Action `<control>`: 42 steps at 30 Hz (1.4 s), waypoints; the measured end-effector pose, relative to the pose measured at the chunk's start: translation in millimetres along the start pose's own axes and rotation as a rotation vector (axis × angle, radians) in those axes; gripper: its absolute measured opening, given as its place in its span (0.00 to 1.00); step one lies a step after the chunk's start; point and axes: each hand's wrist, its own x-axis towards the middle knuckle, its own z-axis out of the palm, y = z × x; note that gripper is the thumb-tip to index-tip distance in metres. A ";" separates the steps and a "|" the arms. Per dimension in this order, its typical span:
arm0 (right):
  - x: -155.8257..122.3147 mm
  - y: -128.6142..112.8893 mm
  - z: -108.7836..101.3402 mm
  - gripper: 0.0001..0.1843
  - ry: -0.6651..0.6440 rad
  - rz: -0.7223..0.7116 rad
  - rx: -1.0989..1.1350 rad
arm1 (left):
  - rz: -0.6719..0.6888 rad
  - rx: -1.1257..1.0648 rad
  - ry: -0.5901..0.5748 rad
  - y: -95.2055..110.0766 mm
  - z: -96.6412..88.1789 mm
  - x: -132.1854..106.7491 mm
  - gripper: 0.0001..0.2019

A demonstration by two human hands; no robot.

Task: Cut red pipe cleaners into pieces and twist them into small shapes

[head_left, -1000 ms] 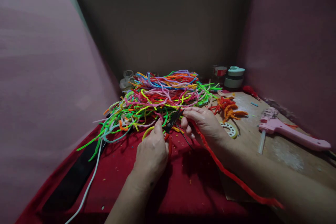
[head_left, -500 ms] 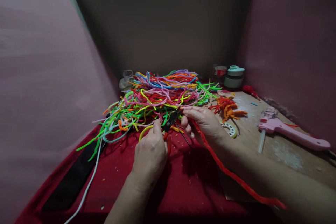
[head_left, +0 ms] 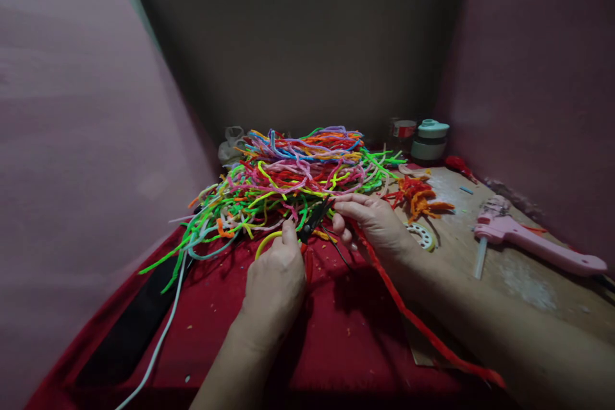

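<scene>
My left hand (head_left: pixel 276 275) is closed around black-jawed pliers (head_left: pixel 313 223). A red handle shows below the hand; a yellow curve at its left may be the other handle. The jaws point up and right, close to the fingertips of my right hand (head_left: pixel 372 221). Those fingers pinch a red chenille stem (head_left: pixel 398 298), whose long tail hangs down along the right forearm. Its pinched end lies at the jaws; whether they touch it I cannot tell. Behind both hands is a heap of many-coloured chenille stems (head_left: pixel 298 173).
On the right, a pink glue gun (head_left: pixel 533 240) rests on a brown board (head_left: pixel 461 262). Orange and red fuzzy pieces (head_left: pixel 420 198) and a white ring with holes (head_left: pixel 423 237) lie nearer. A lidded jar (head_left: pixel 430 141) stands behind. A white cord (head_left: pixel 166 333) crosses the red cloth (head_left: pixel 225 333).
The loose tail of the red chenille stem has swung slightly left. The plier jaws look closer together than before. Both hands stay nearly in place.
</scene>
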 end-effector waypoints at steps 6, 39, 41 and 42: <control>0.8 -1.0 -1.2 0.07 -0.020 0.017 -0.028 | 0.007 0.030 0.001 -2.0 0.0 -0.2 0.23; -12.7 12.0 5.4 0.10 -0.330 0.328 -0.025 | -0.295 -1.907 0.133 0.1 -18.7 10.0 0.30; -14.0 14.2 6.3 0.09 -0.354 0.350 -0.034 | -0.297 -1.890 0.169 0.4 -20.9 8.3 0.29; -14.2 15.0 6.5 0.09 -0.358 0.353 -0.037 | -0.292 -1.875 0.177 0.2 -21.1 7.5 0.28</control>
